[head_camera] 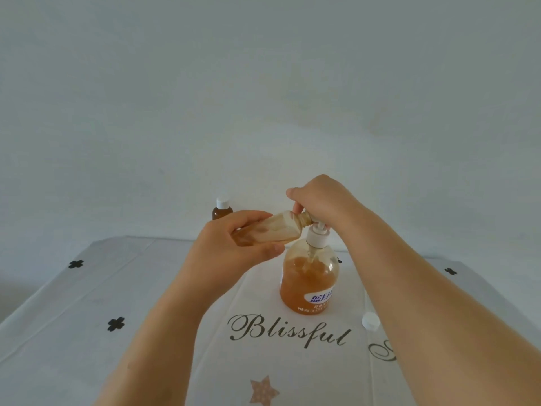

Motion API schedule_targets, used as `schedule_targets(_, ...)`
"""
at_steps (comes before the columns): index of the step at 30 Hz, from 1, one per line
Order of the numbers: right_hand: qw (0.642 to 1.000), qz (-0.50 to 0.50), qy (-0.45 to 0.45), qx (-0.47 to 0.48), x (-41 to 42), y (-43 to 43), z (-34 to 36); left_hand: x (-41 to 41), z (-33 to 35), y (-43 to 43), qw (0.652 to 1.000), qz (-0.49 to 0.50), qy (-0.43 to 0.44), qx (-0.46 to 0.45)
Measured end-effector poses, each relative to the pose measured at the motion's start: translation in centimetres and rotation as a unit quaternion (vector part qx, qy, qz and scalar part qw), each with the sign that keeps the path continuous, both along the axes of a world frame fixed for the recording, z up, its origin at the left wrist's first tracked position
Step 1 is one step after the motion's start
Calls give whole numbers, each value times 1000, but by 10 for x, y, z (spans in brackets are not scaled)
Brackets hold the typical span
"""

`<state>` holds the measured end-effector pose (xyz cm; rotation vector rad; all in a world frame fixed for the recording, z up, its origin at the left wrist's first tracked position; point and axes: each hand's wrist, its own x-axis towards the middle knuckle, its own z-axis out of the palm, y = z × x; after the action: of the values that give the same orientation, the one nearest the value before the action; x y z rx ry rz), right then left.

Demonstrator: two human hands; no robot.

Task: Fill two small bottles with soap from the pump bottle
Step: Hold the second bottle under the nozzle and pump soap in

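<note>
The pump bottle (308, 276), clear with amber soap and a white pump, stands in the middle of the table. My left hand (234, 247) grips a small uncapped bottle (281, 228), tilted nearly on its side with its mouth against the pump nozzle. My right hand (319, 200) rests on top of the pump head with its fingers curled over it. A second small brown bottle (222, 209) with a white cap stands upright at the table's far edge, behind my left hand.
A loose white cap (370, 320) lies on the tablecloth (117, 288) to the right of the pump bottle, partly behind my right forearm. The cloth is white with black flowers and script lettering. A plain wall rises behind the table.
</note>
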<state>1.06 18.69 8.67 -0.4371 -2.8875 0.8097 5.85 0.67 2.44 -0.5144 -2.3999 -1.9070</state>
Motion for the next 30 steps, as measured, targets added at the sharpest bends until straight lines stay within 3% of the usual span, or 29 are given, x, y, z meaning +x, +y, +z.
schedule_targets(18,998,14,25,-48,2,4,-17,-3,-3,-1,999,-13,-7,-42)
schedule_targets(30,999,8,22,-44,4,3,-11,0,0,-1,1000,-6,-5,-22)
